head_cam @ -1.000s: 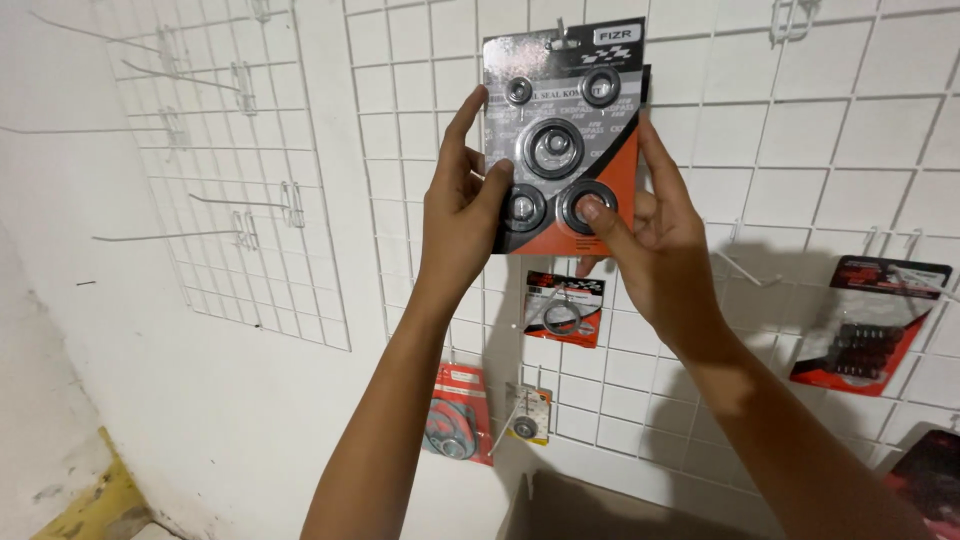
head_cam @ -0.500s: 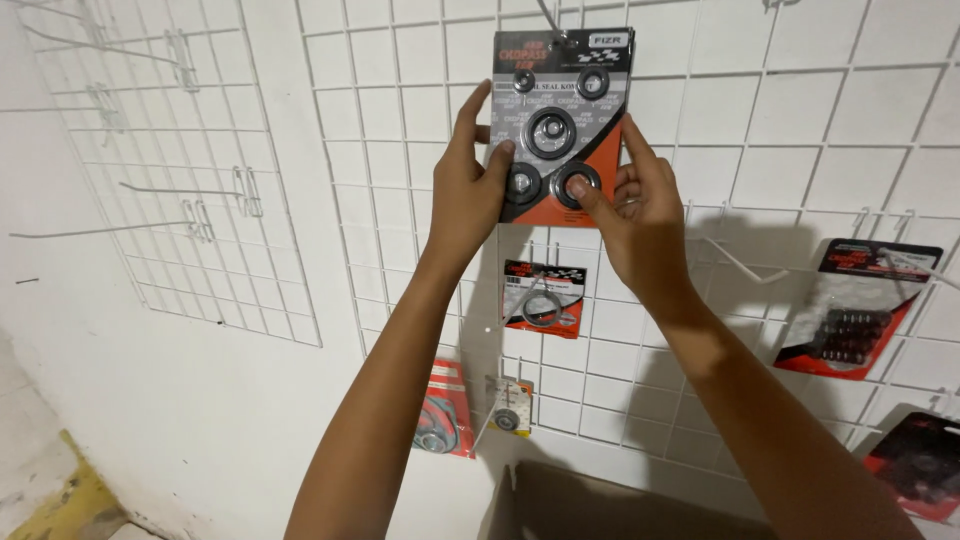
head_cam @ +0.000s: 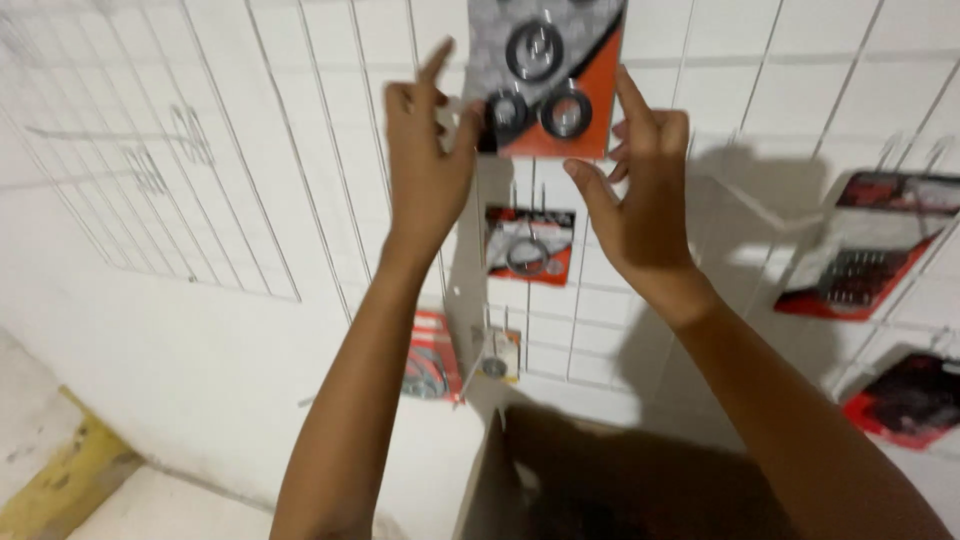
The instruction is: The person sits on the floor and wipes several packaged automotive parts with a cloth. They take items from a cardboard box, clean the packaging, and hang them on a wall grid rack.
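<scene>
At the bottom middle of the frame sits an open brown cardboard box (head_cam: 600, 480). Above it two bare arms reach up. The left hand (head_cam: 425, 165) is at the upper middle, its fingers spread open, thumb just touching the left edge of a flat grey and orange card pack with black rubber rings (head_cam: 545, 80). The right hand (head_cam: 640, 195) is open too, fingertips beside the pack's right edge. The pack is at the top middle, against the white wire grid wall (head_cam: 250, 150). Smaller red packs (head_cam: 528, 245) hang below.
</scene>
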